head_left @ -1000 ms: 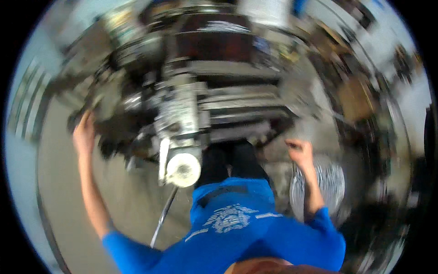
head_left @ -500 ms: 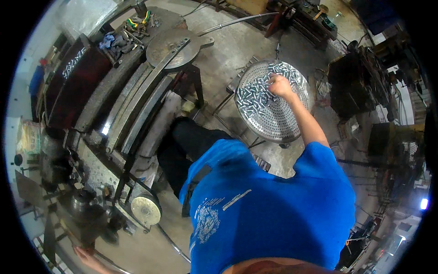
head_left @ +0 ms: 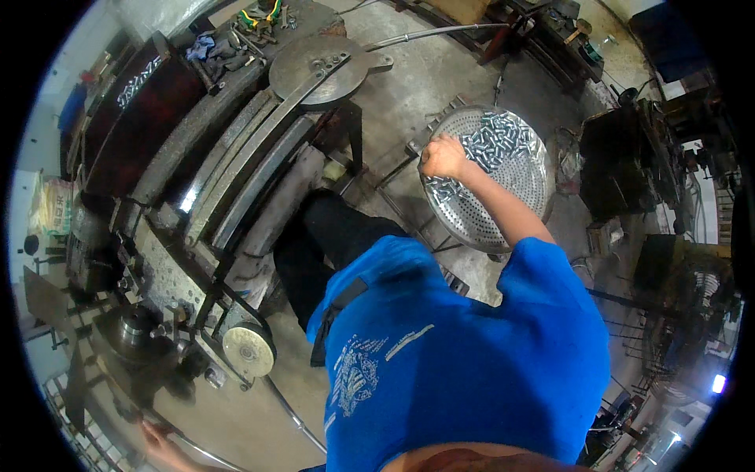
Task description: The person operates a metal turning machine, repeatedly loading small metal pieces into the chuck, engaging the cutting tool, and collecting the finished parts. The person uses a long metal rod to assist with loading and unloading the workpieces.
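Over the left rim of a round perforated metal tray [head_left: 507, 206], my right hand [head_left: 444, 156] is closed with the fingers curled down. Whatever is inside its fingers is hidden. Beside and under that hand lie short shiny metal pins [head_left: 495, 141], heaped across the far half of the tray. At the lower left edge, my left hand [head_left: 160, 442] is close to a curved metal bar [head_left: 200, 450]. Its fingers are dim and partly hidden, so their grip is unclear.
A heavy machine [head_left: 244, 181] with long metal bars and a round plate [head_left: 318, 75] stands at my left. More pins [head_left: 138, 82] lie on its far-left ledge. Green-and-yellow-handled pliers [head_left: 259, 16] and a blue rag [head_left: 201, 47] lie at its far end. Dark equipment [head_left: 629, 157] stands right of the tray.
My right hand has moved left from over the heaped pins to the tray's left rim. The view has shifted slightly. My left hand stays at the lower left.
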Demonstrator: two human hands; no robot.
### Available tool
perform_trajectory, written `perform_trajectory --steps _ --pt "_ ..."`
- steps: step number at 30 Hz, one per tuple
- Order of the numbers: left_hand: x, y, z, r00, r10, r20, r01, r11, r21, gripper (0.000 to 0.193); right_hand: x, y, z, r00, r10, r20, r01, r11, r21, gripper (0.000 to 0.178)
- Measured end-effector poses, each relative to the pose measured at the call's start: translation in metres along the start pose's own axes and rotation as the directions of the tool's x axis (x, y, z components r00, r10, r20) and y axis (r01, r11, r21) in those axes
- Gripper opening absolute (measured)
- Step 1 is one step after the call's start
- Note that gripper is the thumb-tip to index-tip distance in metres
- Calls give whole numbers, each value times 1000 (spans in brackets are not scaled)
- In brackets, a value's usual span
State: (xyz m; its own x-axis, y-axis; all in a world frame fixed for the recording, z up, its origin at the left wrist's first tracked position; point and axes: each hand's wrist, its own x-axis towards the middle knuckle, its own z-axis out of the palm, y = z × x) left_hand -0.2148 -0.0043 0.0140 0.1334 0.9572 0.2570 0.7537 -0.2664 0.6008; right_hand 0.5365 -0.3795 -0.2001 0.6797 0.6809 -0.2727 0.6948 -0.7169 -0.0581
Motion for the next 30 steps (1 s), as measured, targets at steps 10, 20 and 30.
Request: perform_trajectory --steps 10,20,30 --pt "-24 55 25 1000 6 26 -7 1000 20 42 -6 -7 20 985 -4 -174 -4 999 -47 23" --pt "-32 69 40 999 -17 44 18 999 -33 42 -4 -1 47 833 -101 -544 247 948 202 19" --pt "-59 99 38 996 55 69 -57 998 18 40 -12 -10 -5 802 72 -594 335 768 545 24"
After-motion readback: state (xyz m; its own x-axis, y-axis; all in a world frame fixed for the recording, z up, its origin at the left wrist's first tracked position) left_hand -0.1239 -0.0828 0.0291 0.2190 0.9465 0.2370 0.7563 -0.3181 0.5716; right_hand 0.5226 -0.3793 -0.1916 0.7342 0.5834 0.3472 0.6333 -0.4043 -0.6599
